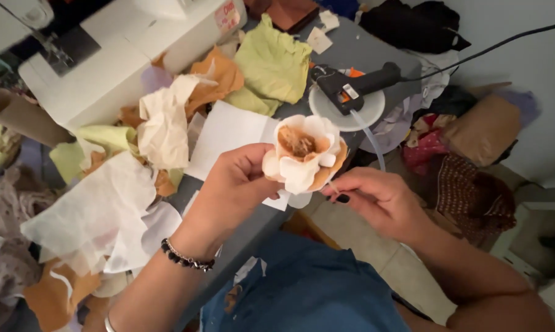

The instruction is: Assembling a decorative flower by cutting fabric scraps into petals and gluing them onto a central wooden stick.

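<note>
A handmade fabric flower (304,152) with cream outer petals and a tan-orange centre is held up over the table edge. My left hand (233,185) grips it from the left side, fingers closed on its base. My right hand (376,198) sits just below and right of the flower, fingertips pinched on a thin pale strand or stem that leads toward the flower's underside. A black bead bracelet circles my left wrist.
A black glue gun (357,85) rests on a white dish (350,117), its cable running off right. Fabric scraps in cream, green and orange (167,123) cover the grey table (363,52). A white sewing machine (117,55) stands at the back left; bags lie on the floor right.
</note>
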